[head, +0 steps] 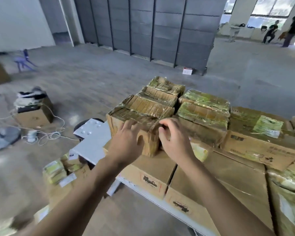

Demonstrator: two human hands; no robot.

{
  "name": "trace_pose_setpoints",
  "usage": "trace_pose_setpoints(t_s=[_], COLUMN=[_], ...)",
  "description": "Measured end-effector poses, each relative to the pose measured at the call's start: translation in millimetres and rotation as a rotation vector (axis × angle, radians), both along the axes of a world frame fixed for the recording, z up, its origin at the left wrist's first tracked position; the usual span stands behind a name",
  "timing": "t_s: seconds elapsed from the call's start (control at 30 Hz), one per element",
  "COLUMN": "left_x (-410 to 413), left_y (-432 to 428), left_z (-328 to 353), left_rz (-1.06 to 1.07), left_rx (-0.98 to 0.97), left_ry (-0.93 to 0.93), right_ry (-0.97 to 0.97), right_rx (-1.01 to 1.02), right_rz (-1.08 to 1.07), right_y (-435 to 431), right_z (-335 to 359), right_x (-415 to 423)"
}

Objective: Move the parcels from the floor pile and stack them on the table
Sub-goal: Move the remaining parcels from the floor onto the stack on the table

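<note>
A worn, taped cardboard parcel sits at the near left corner of the top layer of a stack of parcels on the white table. My left hand lies against its front face with fingers spread and fairly straight. My right hand is at the parcel's right front corner, fingers loosely curled, touching the edge. Below lie larger brown boxes, and further taped parcels fill the top layer behind and to the right. A pile of parcels lies on the floor left of the table.
An open box with clothes and white cables lie on the floor to the left. A fan base is at far left. Grey shelving stands behind. Two people are far back right.
</note>
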State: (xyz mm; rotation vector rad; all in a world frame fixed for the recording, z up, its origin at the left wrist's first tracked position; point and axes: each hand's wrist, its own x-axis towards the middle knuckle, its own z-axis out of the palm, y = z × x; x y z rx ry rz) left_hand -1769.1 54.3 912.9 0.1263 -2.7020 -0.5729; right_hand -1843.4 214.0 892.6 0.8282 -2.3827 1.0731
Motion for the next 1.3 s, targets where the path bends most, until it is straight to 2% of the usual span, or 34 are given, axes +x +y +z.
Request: trace_pose_setpoints(t_s=[0.23,0.47,0.67,0.87,1.13,1.3], left_x=[78.6,150.5,194.9,212.5,173.8,125.6], left_y=[-93.0,-206.9,-334.6,-434.3,-535.5,-608.5], left_z=[-12.9,-43.6,-77.9,-123.7,-201.5,-273.5], left_rz=[0.296,0.46,0.521,0.565,0.583,0.593], left_rx=[0.063,0.201,0.292,0.41,0.512,0.52], left_ry=[0.02,-0.012,-0.076,-0.24,-0.515,-0.713], right_ry=[0.043,-0.089,-0.289,-0.447,-0.68,-0.811], right_rx=[-0.026,0.08,0.182,0.303,0.428,0.509], right_rz=[0.315,0.529,0.53,0.483,0.426,0.403], right_y=[-113.0,-235.0,-357.3,-445.4,-556.9,-633.4], right_z=[7.1,-27.2,-72.7,-114.6,-195.7,-270.7], right_x=[39.7,85.6,122.2,132.3,92.4,42.9])
